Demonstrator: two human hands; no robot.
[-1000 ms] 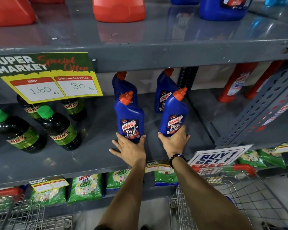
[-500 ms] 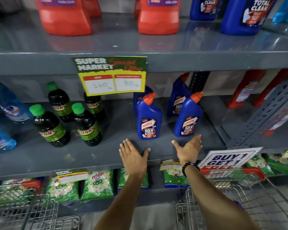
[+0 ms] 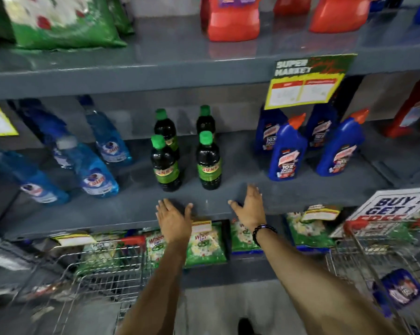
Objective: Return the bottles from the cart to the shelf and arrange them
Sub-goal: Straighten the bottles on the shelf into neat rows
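Note:
Several blue Harpic bottles with orange caps stand on the grey middle shelf at the right; the two front ones are a left one and a right one. Dark bottles with green caps stand in the shelf's middle, and light blue bottles lean at the left. My left hand and my right hand hover open at the shelf's front edge, below the dark bottles, touching no bottle. One blue bottle lies in the cart at the lower right.
A second wire cart stands at the lower left. Green detergent packs fill the shelf below. Red jugs and a green bag sit on the upper shelf. A yellow price sign and a "Buy 1 Get 1" sign hang from shelf edges.
Both hands let go of the two front Harpic bottles and drew back open. The view has swung left, so my hands now sit below the dark green-capped bottles.

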